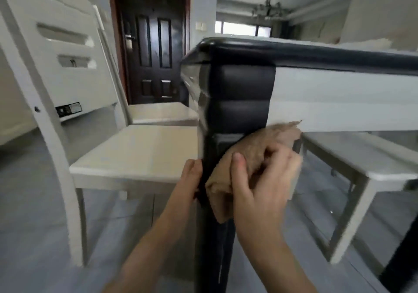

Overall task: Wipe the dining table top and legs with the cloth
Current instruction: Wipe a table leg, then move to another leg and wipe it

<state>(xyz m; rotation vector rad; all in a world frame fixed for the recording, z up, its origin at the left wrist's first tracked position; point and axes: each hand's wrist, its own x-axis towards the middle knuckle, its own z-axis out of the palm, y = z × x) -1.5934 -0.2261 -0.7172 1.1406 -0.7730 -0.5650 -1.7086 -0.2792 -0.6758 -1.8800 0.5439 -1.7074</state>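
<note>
the black leg point(239, 102) stands in the middle of the frame, under the corner of the table top point(316, 53). low in the middle, the right hand point(264, 179) has its fingers curled round the tan cloth point(255, 143) and presses it on the leg. the bunched cloth pokes out up and right of the hand. the left hand point(190, 177) grips the leg's left side. a white chair point(135, 148) is at the left, a dark door point(153, 44) in the upper middle.

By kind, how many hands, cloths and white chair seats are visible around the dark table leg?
Hands: 2, left hand holding the table leg, right hand gripping the cloth
Cloths: 1
White chair seats: 3
Total: 6
</note>
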